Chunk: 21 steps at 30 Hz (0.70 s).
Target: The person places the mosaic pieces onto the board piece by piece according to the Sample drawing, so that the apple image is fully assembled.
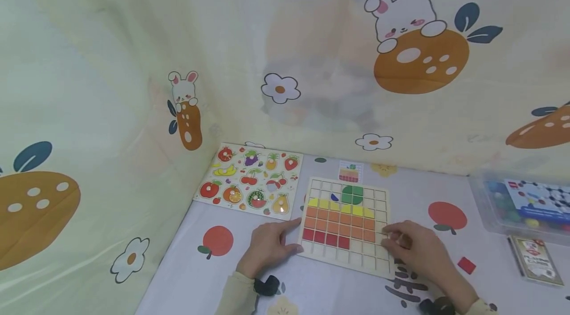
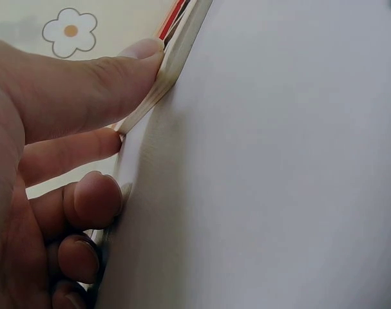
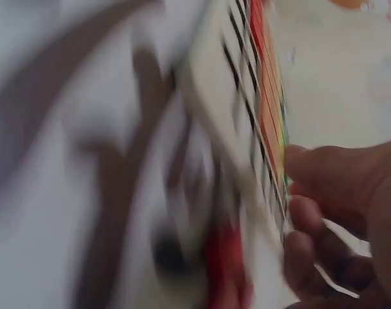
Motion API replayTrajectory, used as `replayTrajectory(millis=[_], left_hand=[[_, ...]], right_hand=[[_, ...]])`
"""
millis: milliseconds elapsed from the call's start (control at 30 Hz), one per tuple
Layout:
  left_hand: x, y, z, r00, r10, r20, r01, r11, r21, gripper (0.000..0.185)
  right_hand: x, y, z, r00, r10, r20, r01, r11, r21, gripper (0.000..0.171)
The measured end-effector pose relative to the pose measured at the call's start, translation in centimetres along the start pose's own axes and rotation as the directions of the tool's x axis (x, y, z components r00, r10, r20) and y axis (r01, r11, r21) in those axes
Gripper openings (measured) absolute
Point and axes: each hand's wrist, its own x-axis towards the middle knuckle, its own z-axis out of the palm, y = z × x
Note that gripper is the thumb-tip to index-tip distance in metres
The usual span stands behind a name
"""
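Bracing the grid board (image 1: pixel 345 223) from both sides: left hand (image 1: pixel 267 246) fingers (image 2: pixel 92 90) press its left edge. Right hand (image 1: pixel 416 250) fingers curl at the right edge, nearest the empty squares; whether they pinch a tile, I cannot tell.

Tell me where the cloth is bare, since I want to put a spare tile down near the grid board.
Bare cloth lies left of the left hand, around the printed apple, and between the grid board and the clear box. The fruit puzzle crowds the board's left rear corner; the right hand, red tile and card box crowd the front right.

Fruit puzzle (image 1: pixel 250 181), plastic box (image 1: pixel 525 203), card deck (image 1: pixel 534 259)
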Motion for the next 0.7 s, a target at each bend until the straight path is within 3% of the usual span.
replayTrajectory(millis=[167, 333, 700], left_hand=[[-0.1, 0.0, 0.0, 1.000, -0.003, 0.003, 0.003, 1.000, 0.005, 0.068], [-0.1, 0.1, 0.0, 1.000, -0.006, 0.004, 0.006, 1.000, 0.007, 0.068], [0.0, 0.0, 0.1, 0.999, 0.027, -0.028, -0.026, 1.000, 0.015, 0.066]], right_hand=[[0.2, 4.6, -3.5, 0.990, 0.107, 0.090, -0.098, 0.991, -0.091, 0.050], [0.1, 7.9, -5.8, 0.970, 0.179, 0.166, -0.164, 0.982, -0.098, 0.065], [-0.9, 8.8, -5.1, 0.980, 0.138, 0.140, -0.130, 0.989, -0.068, 0.053]])
